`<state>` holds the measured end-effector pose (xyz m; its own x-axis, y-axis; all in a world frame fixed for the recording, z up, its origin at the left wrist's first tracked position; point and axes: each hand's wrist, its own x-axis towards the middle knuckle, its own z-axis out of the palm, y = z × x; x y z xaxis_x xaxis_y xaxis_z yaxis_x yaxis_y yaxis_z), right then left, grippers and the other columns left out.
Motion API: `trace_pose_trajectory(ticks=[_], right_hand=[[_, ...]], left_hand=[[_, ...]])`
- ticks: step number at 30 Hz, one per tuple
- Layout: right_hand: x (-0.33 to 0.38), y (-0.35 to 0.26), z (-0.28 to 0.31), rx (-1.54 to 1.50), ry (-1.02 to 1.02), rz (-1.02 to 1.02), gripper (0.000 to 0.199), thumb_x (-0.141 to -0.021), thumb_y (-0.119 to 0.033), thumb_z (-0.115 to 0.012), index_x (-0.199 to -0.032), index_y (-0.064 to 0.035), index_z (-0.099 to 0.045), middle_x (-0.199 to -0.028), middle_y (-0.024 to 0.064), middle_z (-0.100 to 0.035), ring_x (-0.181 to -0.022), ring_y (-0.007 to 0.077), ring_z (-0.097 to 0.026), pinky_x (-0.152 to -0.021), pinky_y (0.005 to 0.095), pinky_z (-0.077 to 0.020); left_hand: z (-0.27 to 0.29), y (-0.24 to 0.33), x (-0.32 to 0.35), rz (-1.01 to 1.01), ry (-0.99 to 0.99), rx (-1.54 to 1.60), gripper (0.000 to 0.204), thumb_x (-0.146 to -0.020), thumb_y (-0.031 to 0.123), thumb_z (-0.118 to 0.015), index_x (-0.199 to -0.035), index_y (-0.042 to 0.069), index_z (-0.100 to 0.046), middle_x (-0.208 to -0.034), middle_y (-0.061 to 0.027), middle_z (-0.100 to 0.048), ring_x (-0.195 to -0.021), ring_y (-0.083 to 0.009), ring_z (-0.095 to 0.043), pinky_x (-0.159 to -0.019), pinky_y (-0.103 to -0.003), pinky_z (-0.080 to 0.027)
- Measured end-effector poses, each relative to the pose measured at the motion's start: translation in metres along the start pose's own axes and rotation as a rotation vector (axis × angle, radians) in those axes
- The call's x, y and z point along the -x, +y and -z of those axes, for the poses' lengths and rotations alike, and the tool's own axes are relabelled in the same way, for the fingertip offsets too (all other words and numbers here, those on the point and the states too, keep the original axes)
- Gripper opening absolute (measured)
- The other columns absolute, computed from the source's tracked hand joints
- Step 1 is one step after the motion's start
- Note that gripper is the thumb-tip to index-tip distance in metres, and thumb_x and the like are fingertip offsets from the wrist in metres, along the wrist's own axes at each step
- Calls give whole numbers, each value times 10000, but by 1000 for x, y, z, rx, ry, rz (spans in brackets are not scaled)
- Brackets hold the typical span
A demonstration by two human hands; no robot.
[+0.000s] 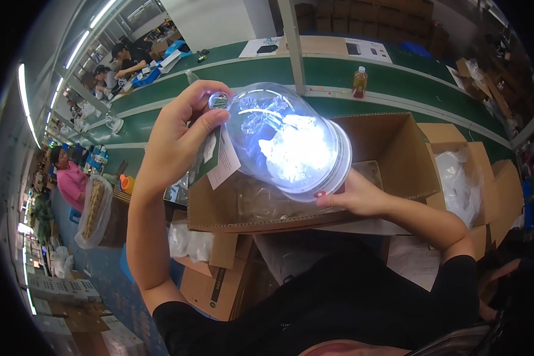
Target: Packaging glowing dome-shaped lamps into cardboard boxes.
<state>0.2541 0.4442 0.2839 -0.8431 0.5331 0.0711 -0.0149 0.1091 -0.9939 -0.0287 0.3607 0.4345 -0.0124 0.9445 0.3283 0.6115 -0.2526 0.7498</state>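
Clear plastic dome [285, 139] held tilted above the open cardboard box [391, 148], left hand [181, 133] pinching its knob with a paper slip [222, 160], right hand [353, 196] cupped under the rim, seemingly for inspection against the light.

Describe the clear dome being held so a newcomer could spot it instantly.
Start at the big open cardboard box mid-frame. Above its left half, the left hand and right hand hold a clear plastic dome. Alone here, it glows white-blue inside and has a round flat rim.
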Motion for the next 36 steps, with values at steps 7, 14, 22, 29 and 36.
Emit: trace_pose_trajectory(ticks=[7, 14, 22, 29, 36], right_hand=[[19, 4, -9, 163, -443, -87, 806, -891, -388, -721, -1451, 23, -312, -1390, 232, -503, -1304, 307, -488, -1065, 394, -419], [-3, -12, 46, 564, -917, -243, 773, -954, -602, -497, -1396, 31, -456, -1287, 269, -587, -1200, 382, -572, -1017, 436, -454], [-112, 44, 49, 974, -1087, -374, 471, -992, -355, -505, -1313, -14, -552, -1216, 232, -635, -1127, 385, -606, -946, 449, -489], [-179, 173, 2, 1181, -1327, -16, 272, -838, -121, -594, -1064, -29, -713, -1095, 216, -690, -1011, 352, -665, -848, 457, -527], [-168, 251, -27, 1360, -1015, -3, 244, -828, -126, -617, -1012, -26, -743, -1038, 190, -711, -960, 302, -697, -799, 473, -551]], left_hand=[[-5, -6, 10, -36, 27, -91, 166, -939, 97, -592, -1090, 34, -622, -748, -10, -579, -691, -74, -492, -633, -228, -401], [-12, -16, 22, -53, 133, -217, 155, -945, 112, -595, -1079, 37, -619, -744, -26, -581, -677, -78, -492, -612, -230, -394], [-12, -12, 0, 17, 57, -537, 191, -895, 37, -589, -1084, 17, -611, -762, -36, -508, -676, -111, -452, -609, -247, -373], [-31, -44, 4, 51, -41, -740, 230, -845, 34, -655, -1072, 15, -619, -905, -159, -626, -748, -293, -602, -685, -362, -472], [-46, -96, 13, 122, -332, -773, 241, -818, 99, -700, -1030, 34, -605, -841, -137, -622, -774, -336, -619, -673, -421, -470]])
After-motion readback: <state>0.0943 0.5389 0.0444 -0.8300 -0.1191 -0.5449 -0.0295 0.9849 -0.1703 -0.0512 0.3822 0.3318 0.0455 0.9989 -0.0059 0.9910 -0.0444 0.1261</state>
